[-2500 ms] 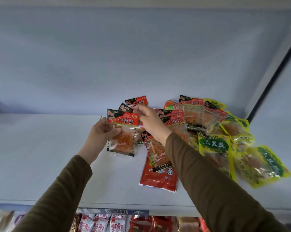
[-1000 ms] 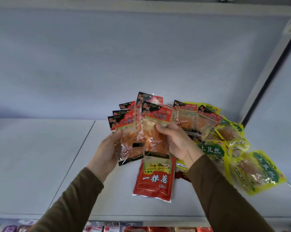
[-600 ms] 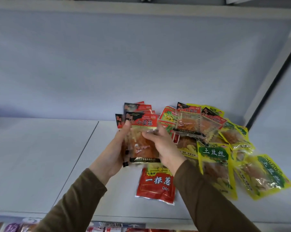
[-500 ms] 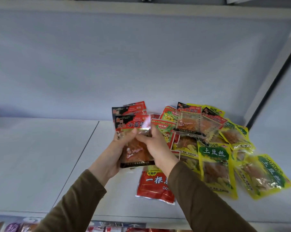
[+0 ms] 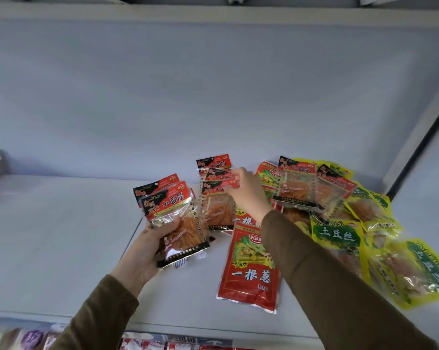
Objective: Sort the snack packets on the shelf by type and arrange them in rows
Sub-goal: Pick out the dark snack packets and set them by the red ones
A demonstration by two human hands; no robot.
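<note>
Soft, even daylight-ish light is filling the shelf (image 5: pixel 62 236), throwing only faint shadows under the packets. Glare is showing on the clear film of the red packets (image 5: pixel 178 223) in the left hand (image 5: pixel 147 248). Wide-angle distortion is bending the shelf edges, and the corners and bottom strip are looking soft.

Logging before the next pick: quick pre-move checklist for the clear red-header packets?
1. Left hand holds its small stack: ok.
2. Right hand pinches a packet top in the back group: ok.
3. One packet pinched, not two: cannot tell.
4. Types separated: not ok, same-type packets lie on the yellow packets.
5. Bare shelf left for a row: ok.
</note>
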